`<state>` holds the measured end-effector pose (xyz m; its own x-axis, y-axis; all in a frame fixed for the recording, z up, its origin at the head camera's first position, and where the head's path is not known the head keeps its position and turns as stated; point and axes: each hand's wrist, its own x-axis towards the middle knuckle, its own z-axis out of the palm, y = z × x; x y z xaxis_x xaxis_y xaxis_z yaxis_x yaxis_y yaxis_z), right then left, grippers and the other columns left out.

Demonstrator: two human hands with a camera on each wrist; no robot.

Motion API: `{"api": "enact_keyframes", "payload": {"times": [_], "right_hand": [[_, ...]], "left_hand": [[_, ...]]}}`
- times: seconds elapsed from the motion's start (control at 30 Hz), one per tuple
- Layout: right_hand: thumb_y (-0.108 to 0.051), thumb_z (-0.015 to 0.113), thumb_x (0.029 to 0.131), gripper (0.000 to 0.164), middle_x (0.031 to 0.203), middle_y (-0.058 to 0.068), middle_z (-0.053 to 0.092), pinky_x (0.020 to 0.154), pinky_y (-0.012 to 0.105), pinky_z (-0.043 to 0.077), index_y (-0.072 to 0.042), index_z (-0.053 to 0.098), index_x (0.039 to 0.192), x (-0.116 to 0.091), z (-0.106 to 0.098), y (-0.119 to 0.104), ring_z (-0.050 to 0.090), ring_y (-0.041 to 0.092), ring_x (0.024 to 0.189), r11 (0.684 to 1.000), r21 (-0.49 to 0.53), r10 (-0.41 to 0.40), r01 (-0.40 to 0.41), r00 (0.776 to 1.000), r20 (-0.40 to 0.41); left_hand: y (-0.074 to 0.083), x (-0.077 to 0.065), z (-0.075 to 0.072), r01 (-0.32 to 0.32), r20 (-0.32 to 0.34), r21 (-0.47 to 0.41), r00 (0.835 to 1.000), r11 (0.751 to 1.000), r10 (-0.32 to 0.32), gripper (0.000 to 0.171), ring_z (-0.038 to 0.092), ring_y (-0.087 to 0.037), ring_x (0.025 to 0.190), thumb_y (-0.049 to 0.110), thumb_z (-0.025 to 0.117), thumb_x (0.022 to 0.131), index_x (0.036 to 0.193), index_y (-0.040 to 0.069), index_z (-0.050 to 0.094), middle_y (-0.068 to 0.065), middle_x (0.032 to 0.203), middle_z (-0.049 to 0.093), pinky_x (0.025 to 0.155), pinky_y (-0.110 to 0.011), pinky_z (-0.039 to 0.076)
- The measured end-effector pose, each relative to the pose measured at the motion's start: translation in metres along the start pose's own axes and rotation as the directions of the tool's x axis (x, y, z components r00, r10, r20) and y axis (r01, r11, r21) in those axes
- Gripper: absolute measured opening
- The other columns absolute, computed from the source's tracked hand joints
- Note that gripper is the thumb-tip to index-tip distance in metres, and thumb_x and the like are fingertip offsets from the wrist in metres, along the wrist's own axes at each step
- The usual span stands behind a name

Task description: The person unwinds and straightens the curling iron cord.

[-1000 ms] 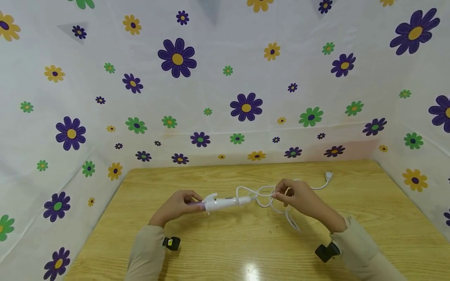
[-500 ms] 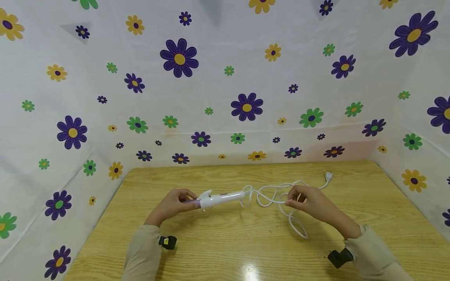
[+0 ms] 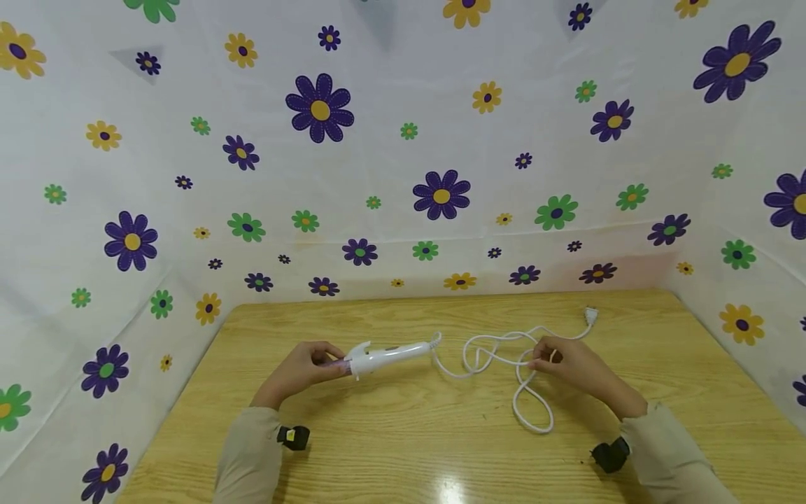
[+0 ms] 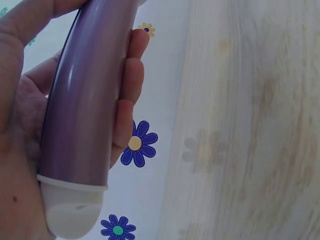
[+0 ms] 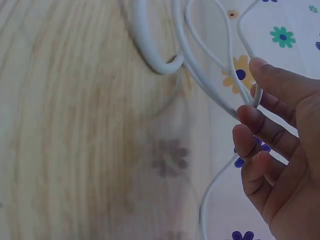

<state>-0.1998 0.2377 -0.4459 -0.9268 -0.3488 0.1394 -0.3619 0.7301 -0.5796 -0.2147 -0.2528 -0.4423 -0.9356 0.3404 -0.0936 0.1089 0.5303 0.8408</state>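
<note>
A curling iron (image 3: 397, 355) with a white handle and a purple barrel (image 4: 87, 100) is in my left hand (image 3: 302, 371). The fingers and thumb curl round the barrel, and in the left wrist view its white tip (image 4: 72, 212) shows at the bottom. The handle points right, with the clamp lever (image 3: 359, 350) facing up. A white cord runs in loose loops from the handle's end. My right hand (image 3: 576, 367) pinches the cord (image 5: 215, 95) between thumb and fingertips. One loop (image 3: 533, 430) hangs toward the near side of that hand.
The cord's two-prong plug (image 3: 590, 316) lies beyond my right hand on the wooden table (image 3: 403, 448). A flower-printed white cloth (image 3: 378, 154) walls in the back and both sides. Dark wrist cameras (image 3: 294, 438) sit at the sleeves.
My right hand has moved right with the cord, drawing the loops away from the iron's handle. My left hand has shifted slightly left with the curling iron.
</note>
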Motion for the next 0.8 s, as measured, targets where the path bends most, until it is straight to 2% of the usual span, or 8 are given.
{"api": "enact_keyframes", "payload": {"times": [0.13, 0.37, 0.5, 0.67, 0.8], "right_hand": [[-0.024, 0.069, 0.089, 0.012, 0.079, -0.007, 0.059, 0.066, 0.023, 0.046, -0.016, 0.062, 0.085, -0.003, 0.002, 0.007, 0.05, 0.0, 0.071, 1.0, 0.013, -0.005, 0.005, 1.0, -0.014], [-0.023, 0.07, 0.088, 0.013, 0.08, -0.004, 0.059, 0.062, 0.022, 0.043, -0.013, 0.062, 0.087, -0.002, 0.006, 0.011, 0.049, 0.003, 0.07, 0.998, 0.026, 0.053, -0.053, 0.999, 0.014], [-0.023, 0.07, 0.088, 0.013, 0.081, -0.003, 0.059, 0.063, 0.022, 0.044, -0.012, 0.062, 0.089, 0.0, 0.007, 0.009, 0.049, 0.004, 0.07, 0.999, 0.034, 0.036, -0.036, 0.999, 0.017], [-0.022, 0.069, 0.089, 0.02, 0.086, 0.0, 0.059, 0.061, 0.023, 0.045, -0.007, 0.063, 0.1, 0.002, 0.003, -0.001, 0.052, 0.004, 0.069, 0.998, 0.065, 0.012, -0.013, 1.0, 0.017], [-0.023, 0.068, 0.09, 0.029, 0.091, 0.003, 0.059, 0.06, 0.023, 0.045, -0.003, 0.061, 0.11, 0.004, -0.001, -0.021, 0.053, 0.006, 0.071, 0.993, 0.118, 0.013, -0.017, 0.999, 0.032]], "left_hand": [[0.001, -0.001, 0.0, 0.0, 0.007, -0.006, 1.0, 1.0, 0.0, 0.036, 0.06, -0.018, 0.082, 0.033, 0.076, 0.083, 0.108, 0.008, 0.069, -0.01, 0.094, 0.068, 0.072, -0.03, 0.051], [0.002, -0.001, 0.002, 0.003, 0.01, -0.013, 1.0, 1.0, -0.003, 0.035, 0.06, -0.019, 0.082, 0.031, 0.076, 0.083, 0.109, 0.007, 0.069, -0.011, 0.096, 0.068, 0.071, -0.03, 0.051], [0.004, 0.0, 0.003, 0.004, 0.017, -0.009, 1.0, 1.0, -0.004, 0.036, 0.06, -0.019, 0.082, 0.032, 0.076, 0.083, 0.109, 0.008, 0.069, -0.01, 0.096, 0.068, 0.072, -0.031, 0.051], [0.005, 0.0, 0.005, -0.021, 0.031, 0.004, 0.999, 1.0, 0.021, 0.037, 0.06, -0.019, 0.082, 0.033, 0.076, 0.083, 0.108, 0.006, 0.069, -0.01, 0.095, 0.068, 0.071, -0.03, 0.051], [0.003, 0.0, 0.005, -0.035, 0.039, 0.007, 0.999, 0.999, 0.034, 0.037, 0.061, -0.019, 0.082, 0.033, 0.075, 0.083, 0.108, 0.006, 0.069, -0.01, 0.095, 0.068, 0.07, -0.029, 0.052]]}}
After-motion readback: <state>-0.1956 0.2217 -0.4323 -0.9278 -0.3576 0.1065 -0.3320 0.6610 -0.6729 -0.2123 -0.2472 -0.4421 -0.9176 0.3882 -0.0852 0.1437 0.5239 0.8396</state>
